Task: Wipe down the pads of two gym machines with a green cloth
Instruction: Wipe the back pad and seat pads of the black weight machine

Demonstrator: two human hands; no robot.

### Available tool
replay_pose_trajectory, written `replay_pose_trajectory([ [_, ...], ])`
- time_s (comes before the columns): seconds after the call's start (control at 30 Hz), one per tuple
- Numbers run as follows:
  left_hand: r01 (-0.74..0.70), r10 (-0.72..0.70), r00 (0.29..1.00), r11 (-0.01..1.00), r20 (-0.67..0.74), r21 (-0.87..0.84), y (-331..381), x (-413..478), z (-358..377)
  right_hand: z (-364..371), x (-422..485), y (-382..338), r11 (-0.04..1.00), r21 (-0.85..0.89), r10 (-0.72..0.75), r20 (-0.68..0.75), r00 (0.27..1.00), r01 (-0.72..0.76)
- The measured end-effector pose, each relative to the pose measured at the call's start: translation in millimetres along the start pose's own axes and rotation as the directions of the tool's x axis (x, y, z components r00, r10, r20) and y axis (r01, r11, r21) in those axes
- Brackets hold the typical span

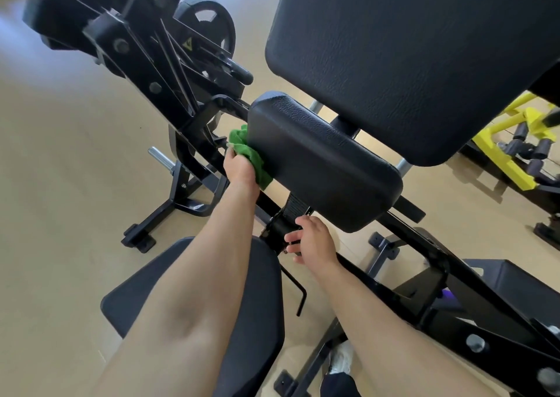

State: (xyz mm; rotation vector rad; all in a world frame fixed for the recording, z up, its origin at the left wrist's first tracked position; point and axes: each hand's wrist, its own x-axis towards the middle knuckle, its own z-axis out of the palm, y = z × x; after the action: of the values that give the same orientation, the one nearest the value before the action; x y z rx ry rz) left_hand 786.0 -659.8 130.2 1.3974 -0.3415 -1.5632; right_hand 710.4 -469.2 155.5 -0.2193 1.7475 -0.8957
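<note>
Cloth (248, 151) is bunched in the left hand's (239, 169) curled fingers and pressed to the pad's (321, 160) left edge for wiping, while the right hand (313, 240), loosely open and holding nothing, reaches the post (281, 230) beneath, likely for balance

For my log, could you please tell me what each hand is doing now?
Left hand: grips cloth against pad.
Right hand: open, holding nothing.

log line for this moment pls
left hand: holds green cloth against left edge of small pad | right hand: open, by black post under pad | step: wipe of small pad
</note>
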Motion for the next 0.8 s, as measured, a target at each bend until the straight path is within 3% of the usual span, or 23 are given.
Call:
replay_pose_trajectory([
  [0.07,-0.181,0.169,0.983,0.955,0.071,0.233,16,-3,0,2,1,-5,0.998,-0.053,-0.038,0.044,0.998,0.041],
  [0.13,-0.359,0.293,0.931,0.839,0.217,0.408,41,-11,7,6,1,-13,0.996,-0.079,-0.039,0.075,0.996,0.045],
  [0.27,-0.638,0.463,0.765,0.638,0.448,0.431,88,-28,24,16,-2,-22,0.989,-0.135,-0.05,0.082,0.995,0.061],
  [0.37,-0.698,0.506,0.711,0.597,0.489,0.397,93,-34,25,25,-5,-22,0.988,-0.151,-0.028,0.099,0.995,0.043],
  [0.47,-0.614,0.463,0.788,0.65,0.407,0.449,69,-27,10,30,-4,-16,0.985,-0.17,0.025,0.11,0.994,-0.006],
  [0.6,-0.261,0.211,0.965,0.829,0.156,0.495,17,-23,-15,20,-2,-5,0.991,-0.068,0.12,0.104,0.987,-0.113],
  [0.7,-0.097,0.084,0.995,0.884,0.048,0.458,-4,-49,-7,2,-3,6,0.986,-0.01,0.169,0.07,0.983,-0.169],
  [0.8,-0.004,0.017,1.0,0.865,-0.021,0.501,-18,-92,9,-15,-8,18,0.963,0.115,0.247,-0.011,0.969,-0.245],
])
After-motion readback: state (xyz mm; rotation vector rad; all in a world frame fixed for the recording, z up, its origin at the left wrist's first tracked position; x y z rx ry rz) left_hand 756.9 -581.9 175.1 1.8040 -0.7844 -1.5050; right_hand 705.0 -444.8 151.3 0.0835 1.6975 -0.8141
